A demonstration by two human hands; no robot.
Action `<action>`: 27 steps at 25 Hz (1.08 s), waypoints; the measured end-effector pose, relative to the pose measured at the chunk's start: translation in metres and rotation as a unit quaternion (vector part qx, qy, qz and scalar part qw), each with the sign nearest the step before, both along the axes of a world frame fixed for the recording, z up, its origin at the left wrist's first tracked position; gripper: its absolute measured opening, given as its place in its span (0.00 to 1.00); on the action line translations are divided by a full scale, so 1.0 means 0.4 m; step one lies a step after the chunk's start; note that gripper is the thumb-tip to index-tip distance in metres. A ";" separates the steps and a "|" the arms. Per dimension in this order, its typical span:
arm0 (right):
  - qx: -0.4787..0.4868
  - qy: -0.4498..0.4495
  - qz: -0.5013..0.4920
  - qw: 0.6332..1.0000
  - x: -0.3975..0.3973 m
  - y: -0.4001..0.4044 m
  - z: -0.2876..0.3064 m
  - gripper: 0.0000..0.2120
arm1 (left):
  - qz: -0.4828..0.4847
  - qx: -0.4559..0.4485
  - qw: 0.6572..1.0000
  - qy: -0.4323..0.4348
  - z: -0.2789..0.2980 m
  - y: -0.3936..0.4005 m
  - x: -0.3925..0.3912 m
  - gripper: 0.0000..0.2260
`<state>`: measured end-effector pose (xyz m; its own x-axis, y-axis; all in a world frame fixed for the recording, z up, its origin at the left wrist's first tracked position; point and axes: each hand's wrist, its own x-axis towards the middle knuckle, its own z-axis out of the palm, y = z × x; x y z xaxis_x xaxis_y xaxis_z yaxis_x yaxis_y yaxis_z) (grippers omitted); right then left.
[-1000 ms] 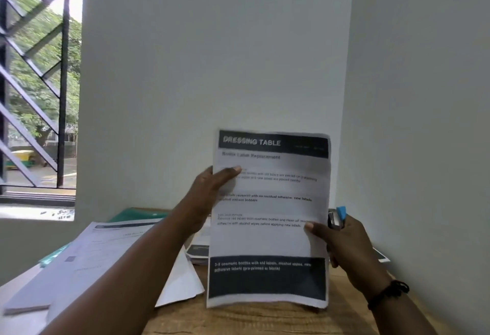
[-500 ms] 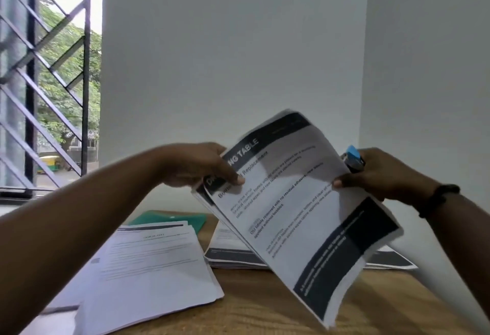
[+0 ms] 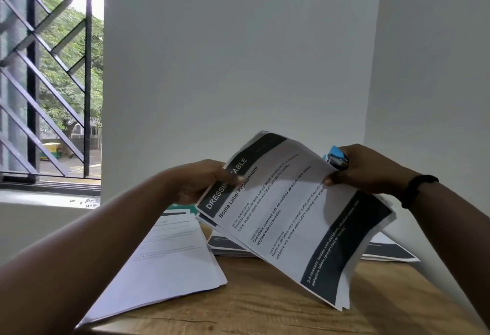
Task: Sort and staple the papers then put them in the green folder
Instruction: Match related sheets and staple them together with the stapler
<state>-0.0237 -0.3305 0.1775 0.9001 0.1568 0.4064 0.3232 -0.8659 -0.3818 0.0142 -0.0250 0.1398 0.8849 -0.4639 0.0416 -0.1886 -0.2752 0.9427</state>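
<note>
Here, the wooden table (image 3: pixel 265 305) fills the bottom of the frame, its grain running left to right, and a loose fan of white printed sheets (image 3: pixel 169 257) lies flat on it at lower left. Behind them, at centre, only a small green corner of the folder (image 3: pixel 177 206) shows, mostly hidden by your left hand and the papers. A second flat pile of dark-banded pages (image 3: pixel 389 251) rests at the right edge of the table.

Above the table you hold the sheaf of papers (image 3: pixel 289 218) tilted, its top corner toward the upper centre, pages thin and curling at the lower right. Your left hand (image 3: pixel 201 181) pinches the sheaf's upper left edge, thumb on the dark header. Your right hand (image 3: pixel 368 169) pinches the right edge with the thumb on top, while its curled fingers also grip the small blue stapler (image 3: pixel 336 158), just beside the paper's corner.
</note>
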 end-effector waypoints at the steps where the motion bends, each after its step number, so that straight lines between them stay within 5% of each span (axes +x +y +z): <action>1: 0.009 -0.019 -0.007 1.000 0.002 0.003 -0.007 0.08 | 0.026 0.001 1.000 -0.015 -0.018 -0.009 0.007 0.15; 5: 0.191 -0.181 -0.126 0.957 0.012 -0.044 -0.119 0.16 | 0.140 -0.084 0.986 -0.020 -0.108 -0.036 0.032 0.09; 7: 0.363 -0.118 -0.157 0.911 0.003 -0.076 -0.221 0.22 | 0.169 -0.133 0.976 0.030 -0.155 -0.039 0.038 0.08; 9: 0.531 0.016 -0.136 0.836 -0.001 -0.099 -0.313 0.16 | 0.189 -0.156 0.967 0.075 -0.196 -0.045 0.041 0.07; 12: 0.619 0.177 -0.097 0.759 0.011 -0.111 -0.385 0.07 | 0.178 -0.163 0.966 0.089 -0.241 -0.069 0.040 0.10; 19: 0.527 -0.020 -0.079 0.846 0.016 -0.142 -0.351 0.10 | 0.117 -0.213 0.967 0.075 -0.229 -0.106 0.049 0.11; 27: 0.522 -0.002 -0.055 0.851 -0.012 -0.172 -0.413 0.13 | 0.081 -0.227 0.969 0.058 -0.274 -0.118 0.060 0.18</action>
